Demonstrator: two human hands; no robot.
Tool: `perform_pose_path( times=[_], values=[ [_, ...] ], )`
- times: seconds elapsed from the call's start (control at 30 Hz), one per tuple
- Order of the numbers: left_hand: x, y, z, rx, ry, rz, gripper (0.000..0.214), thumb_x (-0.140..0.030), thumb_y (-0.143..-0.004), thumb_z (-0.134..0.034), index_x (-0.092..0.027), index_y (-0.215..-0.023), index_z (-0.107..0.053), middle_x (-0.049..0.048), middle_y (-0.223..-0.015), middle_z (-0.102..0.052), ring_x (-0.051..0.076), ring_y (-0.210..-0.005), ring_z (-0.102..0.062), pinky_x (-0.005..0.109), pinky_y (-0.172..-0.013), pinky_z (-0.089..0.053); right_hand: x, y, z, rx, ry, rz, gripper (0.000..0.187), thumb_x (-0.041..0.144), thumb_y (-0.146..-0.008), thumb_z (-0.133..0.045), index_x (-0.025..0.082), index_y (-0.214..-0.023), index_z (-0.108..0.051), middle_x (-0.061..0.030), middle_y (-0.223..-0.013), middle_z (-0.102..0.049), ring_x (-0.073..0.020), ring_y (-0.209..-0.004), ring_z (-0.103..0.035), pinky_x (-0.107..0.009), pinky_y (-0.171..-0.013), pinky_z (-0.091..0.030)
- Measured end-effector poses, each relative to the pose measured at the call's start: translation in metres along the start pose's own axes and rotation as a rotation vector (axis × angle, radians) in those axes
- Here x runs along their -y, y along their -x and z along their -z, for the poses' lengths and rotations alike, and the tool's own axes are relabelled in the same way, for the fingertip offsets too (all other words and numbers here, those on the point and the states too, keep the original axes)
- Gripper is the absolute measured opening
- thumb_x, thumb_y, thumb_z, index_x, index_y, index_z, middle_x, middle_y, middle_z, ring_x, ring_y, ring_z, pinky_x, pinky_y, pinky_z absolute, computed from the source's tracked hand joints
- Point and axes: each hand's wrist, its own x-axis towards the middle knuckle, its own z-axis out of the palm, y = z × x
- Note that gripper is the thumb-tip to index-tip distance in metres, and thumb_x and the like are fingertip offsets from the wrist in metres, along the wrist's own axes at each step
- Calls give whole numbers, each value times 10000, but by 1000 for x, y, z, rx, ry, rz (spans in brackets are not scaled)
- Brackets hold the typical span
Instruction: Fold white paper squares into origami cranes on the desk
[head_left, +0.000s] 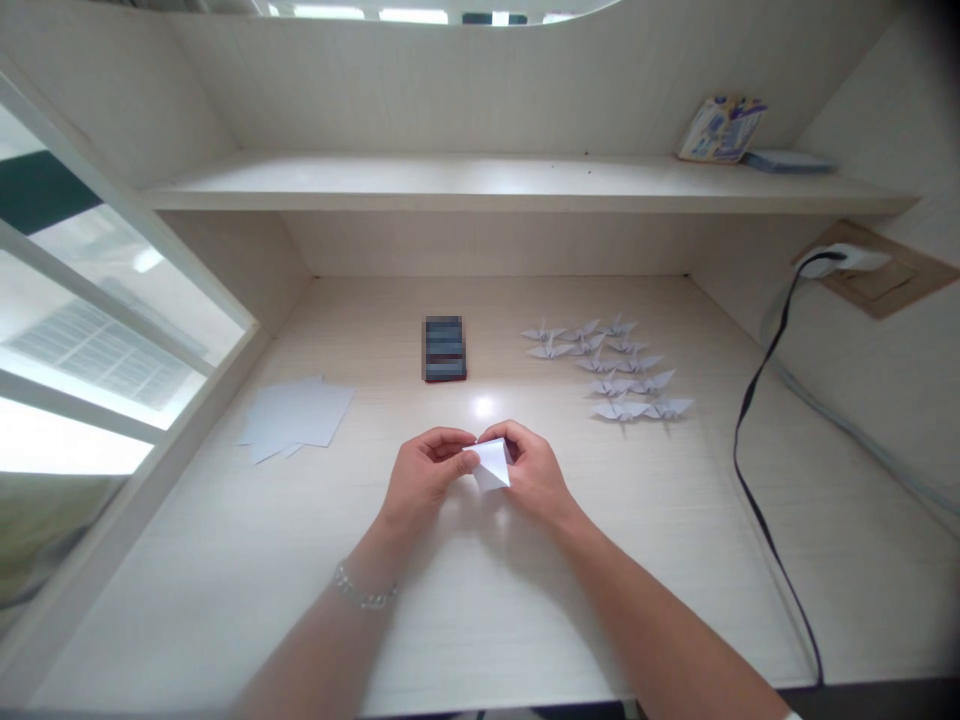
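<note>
Gripping a small folded piece of white paper (pixel 492 466) by its left edge with the left hand (pixel 431 468), thumb on the near face; gripping it from the right side with the right hand (pixel 534 465), fingers partly hidden behind, so cannot tell exactly how they press. Held just above the middle of the pale wood-grain worktop (pixel 480 620), apparently in order to steady both edges and leave the near face visible. To the left, a loose overlapping pile of flat white paper sheets (pixel 300 415), probably for easy reach. To the right and farther back, close rows of small white folded-paper cranes (pixel 606 365), set apart probably to avoid crushing the wings. Behind the hands, between sheets and cranes, a dark flat rectangular device (pixel 444 348), surface too blurred to read. Along the right side, a flat black cable (pixel 739 430), well apart from the paper.
</note>
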Motion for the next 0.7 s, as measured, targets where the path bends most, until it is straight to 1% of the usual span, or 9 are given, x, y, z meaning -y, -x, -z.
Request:
perform_pose_path(
  times=[0.13,0.3,0.43,0.57,0.7],
  values=[
    [-2,2,0,-17,-78,-65,246,-175,-597,-782,-138,-821,-685,52,-764,-701,143,-697,-631,226,-635,-486,-4,1,-1,1,-35,5,173,159,-645,-642,175,-815,-615,-6,-731,-615,-141,-642,-550,-232,-568,-422],
    [-5,2,0,-15,-111,-97,248,-160,-579,-789,-143,-807,-693,44,-771,-699,139,-700,-634,218,-637,-491,-6,1,0,25,-61,0,184,149,-635,-654,175,-814,-618,1,-710,-606,-133,-626,-538,-222,-548,-411],
    [-5,2,0,-16,-79,-88,234,-159,-572,-791,-142,-784,-693,44,-760,-700,144,-702,-637,224,-640,-497,-6,1,0,31,-79,-19,180,167,-641,-674,173,-816,-635,-3,-717,-614,-132,-625,-539,-222,-545,-414],
    [-4,1,1,-44,-53,-75,230,-156,-574,-791,-139,-781,-692,42,-749,-697,130,-681,-629,216,-631,-493,-3,-1,0,48,-138,-34,131,194,-673,-666,166,-799,-646,-15,-744,-632,-136,-642,-558,-226,-560,-432],
    [-3,0,3,-50,-24,-57,222,-152,-574,-792,-143,-771,-691,35,-730,-696,121,-663,-625,209,-618,-491,0,-1,1,50,-168,-64,117,179,-678,-661,158,-793,-657,-9,-708,-626,-131,-623,-555,-223,-549,-433]
  ],
)
